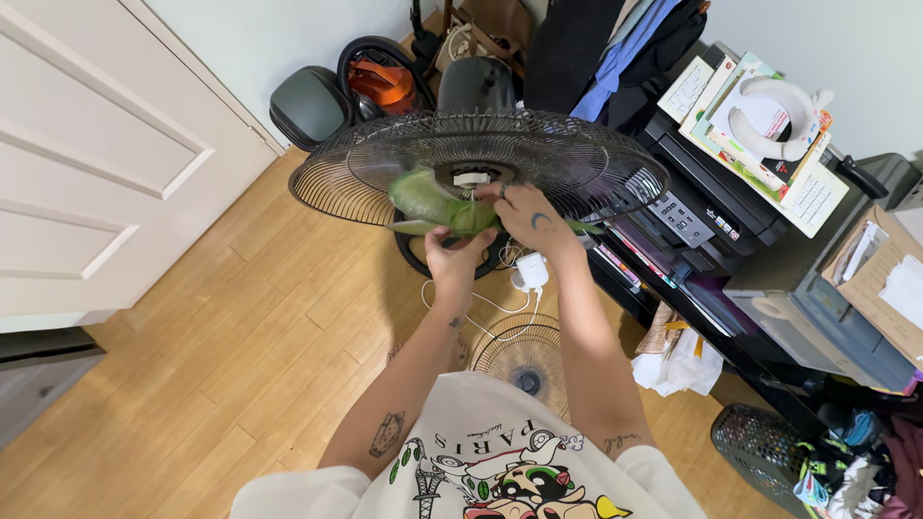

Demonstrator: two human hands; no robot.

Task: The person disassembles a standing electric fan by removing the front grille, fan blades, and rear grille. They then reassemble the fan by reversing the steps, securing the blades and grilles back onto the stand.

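fan blade: the green translucent blade [435,204] sits at the hub of the standing fan, inside the rear grille [577,159], which is tilted almost flat and faces up to the camera; the blade looks blurred, so it may be moving
hub: a small pale cap or shaft end [470,178] shows at the centre, just beside the blade
right hand: the right hand [531,219] is over the hub side of the blade, fingers curled together and clamped on it
left hand: the left hand [460,252] comes from below, fingers closed on the lower edge of the blade
step in hand: I judge the blade is being worked on or off the motor shaft, both hands on it; which of the two I cannot tell
next move: it seems to call for a straight pull or push along the shaft, holding the blade level, so it does not jam or bend
front grille: a second round grille [524,354] lies flat on the wooden floor [240,336], near the person's body
around: a white charger with cable [531,271] on the floor under the fan; a black shelf with books [711,221] along the right edge of the floor; a white door [96,173] at the left
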